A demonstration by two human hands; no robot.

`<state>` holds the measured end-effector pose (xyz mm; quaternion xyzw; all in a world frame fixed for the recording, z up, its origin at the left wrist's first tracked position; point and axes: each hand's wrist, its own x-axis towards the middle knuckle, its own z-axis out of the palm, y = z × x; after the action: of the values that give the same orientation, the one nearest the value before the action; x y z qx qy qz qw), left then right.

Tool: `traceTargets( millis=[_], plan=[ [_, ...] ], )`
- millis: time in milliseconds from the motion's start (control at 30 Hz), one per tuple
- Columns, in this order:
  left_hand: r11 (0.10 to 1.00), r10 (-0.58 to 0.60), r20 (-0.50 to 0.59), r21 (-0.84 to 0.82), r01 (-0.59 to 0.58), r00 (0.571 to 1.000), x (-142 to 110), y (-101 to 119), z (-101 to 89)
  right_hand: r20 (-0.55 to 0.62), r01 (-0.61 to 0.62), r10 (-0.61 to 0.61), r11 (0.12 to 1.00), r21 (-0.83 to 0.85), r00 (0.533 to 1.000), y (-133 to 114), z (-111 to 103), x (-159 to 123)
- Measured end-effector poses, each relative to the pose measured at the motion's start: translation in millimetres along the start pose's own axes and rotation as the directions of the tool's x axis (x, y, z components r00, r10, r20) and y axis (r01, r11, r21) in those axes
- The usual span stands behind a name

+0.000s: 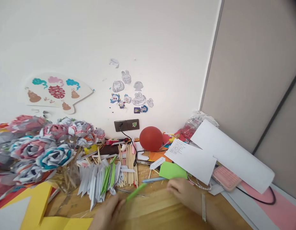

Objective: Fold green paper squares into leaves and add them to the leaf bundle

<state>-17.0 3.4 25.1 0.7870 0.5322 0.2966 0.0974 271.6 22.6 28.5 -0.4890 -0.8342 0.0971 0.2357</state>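
My left hand (pixel 110 209) is low in the middle of the view, somewhat blurred, its fingers closed on one end of a narrow green paper strip (pixel 136 192) that slants up to the right. To the right, above the wooden table (pixel 148 212), my right hand (pixel 183 191) has its fingers curled in; whatever they may hold is hidden. Just beyond that hand lie a green sheet of paper (pixel 172 171) and a light blue pen (pixel 154 180). Past my left hand is a pile of folded white paper strips (pixel 94 183) with several green ones among them.
Paper flowers (pixel 55 159) crowd the left side, with yellow paper (pixel 41 204) in front. Wooden sticks (pixel 130 163) and a red balloon (pixel 151 138) are at the back. On the right are a white paper roll (pixel 234 156), a printed sheet (pixel 191 159) and a pink keypad-like object (pixel 226 179).
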Motion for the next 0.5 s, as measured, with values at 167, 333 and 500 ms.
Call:
traceTargets(
  millis=[167,333,500],
  plan=[
    [0.936,-0.193,-0.327,0.222,0.274,0.925,18,-39,-39.4,-0.055,0.006,-0.002,0.998,0.068,0.998,2,8,0],
    [0.709,-0.407,-0.304,0.489,0.508,0.861,21,-45,-48.1,-0.062,0.093,-0.100,0.989,-0.117,0.993,-7,21,-3],
    [0.743,-0.351,-0.249,0.512,0.430,0.903,19,-40,-37.5,-0.236,0.072,-0.113,0.982,-0.176,0.965,5,10,3]
  ],
)
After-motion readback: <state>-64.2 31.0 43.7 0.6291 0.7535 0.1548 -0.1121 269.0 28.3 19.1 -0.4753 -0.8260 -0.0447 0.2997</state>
